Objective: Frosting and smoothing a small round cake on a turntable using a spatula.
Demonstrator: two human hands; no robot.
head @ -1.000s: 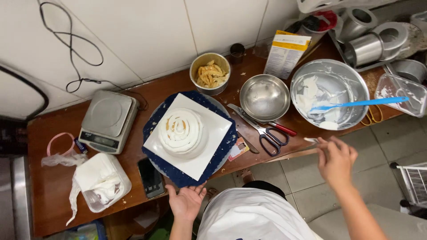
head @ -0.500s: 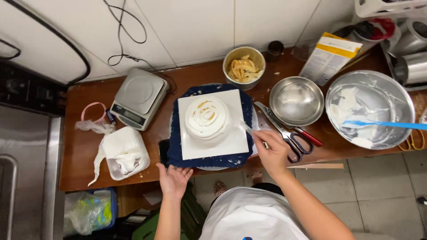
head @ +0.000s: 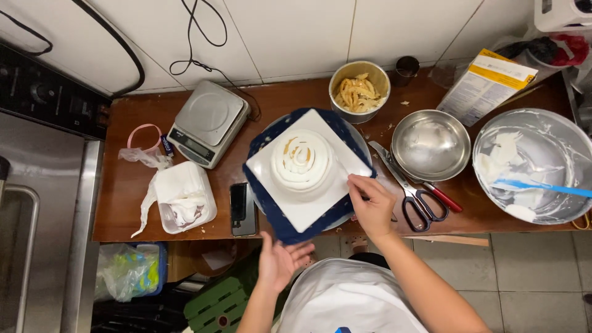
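Right hand point(head: 372, 208) has come in from the scissors side and now sits at the right edge of the white board point(head: 306, 170); a second ago it was out past the counter edge. Fingers curled shut on a thin tool whose dark tip pokes out to the right of the hand; what the tool is cannot be told. Fingertips touch the board's right edge, just beside the cake point(head: 302, 161).

Left hand point(head: 280, 260) open, palm up, fingers spread, holding nothing. It hangs just off the near edge of the counter point(head: 142, 117), below the near corner of the blue mat point(head: 280, 223); whether it touches the mat cannot be told.

Cake: round, white cream on top in a spiral, some brown streaks showing. Sits mid-board. Board lies on the blue mat, mat on a round stand, all at counter centre.

Around it:
- phone point(head: 243, 209) just left of the mat, near edge
- white tub point(head: 184, 196) with plastic wrap, further left
- scale point(head: 209, 123) far left
- bowl of pale yellow strips point(head: 359, 90) far side, behind the cake
- scissors point(head: 415, 193) just right of the right hand
- empty steel bowl point(head: 430, 143) right
- big bowl point(head: 535, 164) smeared with cream, blue spatula point(head: 542, 188) lying in it, far right
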